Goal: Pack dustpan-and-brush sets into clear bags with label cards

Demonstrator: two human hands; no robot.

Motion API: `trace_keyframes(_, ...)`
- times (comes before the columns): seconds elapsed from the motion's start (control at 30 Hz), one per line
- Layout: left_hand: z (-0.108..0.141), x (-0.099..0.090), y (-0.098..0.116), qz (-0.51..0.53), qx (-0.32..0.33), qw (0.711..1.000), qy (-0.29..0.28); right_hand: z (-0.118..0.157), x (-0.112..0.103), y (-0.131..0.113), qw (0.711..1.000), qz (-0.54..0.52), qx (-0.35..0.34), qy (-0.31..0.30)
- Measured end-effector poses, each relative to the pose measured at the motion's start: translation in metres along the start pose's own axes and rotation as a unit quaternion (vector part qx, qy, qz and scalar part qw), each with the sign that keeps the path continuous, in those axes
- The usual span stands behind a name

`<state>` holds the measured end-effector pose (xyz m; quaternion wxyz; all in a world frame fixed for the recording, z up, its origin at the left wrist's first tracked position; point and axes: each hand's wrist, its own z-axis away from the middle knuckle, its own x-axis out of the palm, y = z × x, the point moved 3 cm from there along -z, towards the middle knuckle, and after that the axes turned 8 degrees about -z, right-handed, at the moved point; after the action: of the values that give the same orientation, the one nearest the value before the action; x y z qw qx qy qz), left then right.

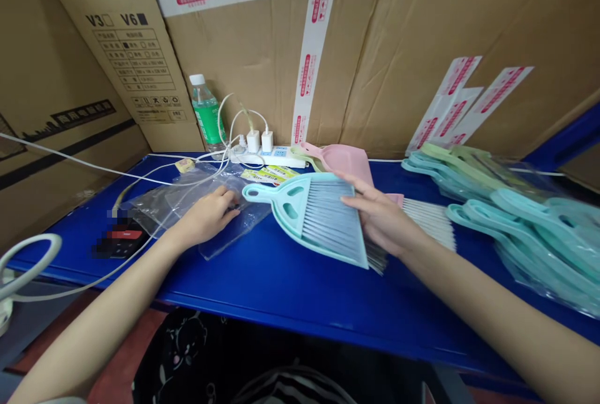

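My right hand [382,216] grips the wide end of a light teal dustpan and brush set [287,209], holding it above the blue table. The brush's grey bristles [328,216] show across the pan, and its small handle end points left. On the left, my left hand [206,215] has its fingers curled down on a clear plastic bag [237,232] that lies crumpled on the table. A pink dustpan [349,161] lies behind the held set, and a brush with white bristles [429,222] is partly hidden by my right hand and wrist.
Several bagged teal and green dustpan sets [515,222] are heaped at right. Behind stand a green-labelled bottle [206,113], a power strip [276,155] with cables, and cardboard boxes [262,60]. A dark device [122,238] lies left. The blue table [281,294] has a front edge.
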<state>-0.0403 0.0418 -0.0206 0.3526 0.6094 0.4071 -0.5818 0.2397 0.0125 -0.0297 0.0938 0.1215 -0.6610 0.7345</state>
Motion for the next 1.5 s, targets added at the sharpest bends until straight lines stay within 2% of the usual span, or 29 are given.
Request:
trace_keyframes(0.1,-0.001,0.000,0.001,0.035,-0.003,0.999,-0.014,-0.001,0.000,0.015,1.000,0.004,0.012,-0.026)
trace_keyframes(0.23,0.000,-0.002,0.001,0.074,-0.005,0.997,-0.022,-0.002,-0.002,0.021,0.999,-0.007,0.021,-0.034)
trace_keyframes(0.43,0.002,-0.009,0.002,0.073,-0.034,0.995,0.066,0.000,0.002,0.019,0.997,-0.038,0.064,-0.007)
trace_keyframes(0.57,0.004,-0.010,0.009,0.154,0.009,0.985,0.083,0.003,0.006,0.020,0.997,-0.056,0.056,-0.007)
trace_keyframes(0.7,0.005,-0.009,0.017,0.282,0.041,0.957,0.063,0.005,0.010,0.024,0.997,-0.061,0.038,-0.026)
trace_keyframes(0.8,0.005,-0.011,0.022,0.321,0.087,0.942,0.052,0.008,0.014,0.027,0.997,-0.057,0.037,-0.035)
trace_keyframes(0.9,0.004,-0.013,0.018,0.268,0.095,0.955,0.079,0.010,0.016,0.029,0.997,-0.048,0.027,-0.050)
trace_keyframes(1.03,0.003,-0.012,-0.004,0.025,-0.037,0.990,0.135,0.008,0.014,0.029,0.998,-0.038,0.015,-0.049)
trace_keyframes(1.13,0.002,-0.005,-0.017,-0.096,-0.109,0.986,0.083,0.006,0.012,0.027,0.998,-0.047,0.016,-0.029)
trace_keyframes(1.2,0.002,-0.002,-0.019,-0.114,-0.111,0.986,0.047,0.005,0.011,0.024,0.998,-0.056,0.017,-0.010)
trace_keyframes(1.27,0.001,-0.002,-0.018,-0.110,-0.094,0.989,0.037,0.005,0.011,0.023,0.998,-0.061,0.013,-0.003)
trace_keyframes(1.4,0.000,-0.004,-0.015,-0.073,-0.057,0.993,0.068,0.006,0.011,0.021,0.998,-0.052,0.002,-0.020)
trace_keyframes(1.5,0.000,-0.004,-0.014,-0.007,-0.042,0.997,0.071,0.006,0.011,0.022,0.999,-0.044,0.000,-0.025)
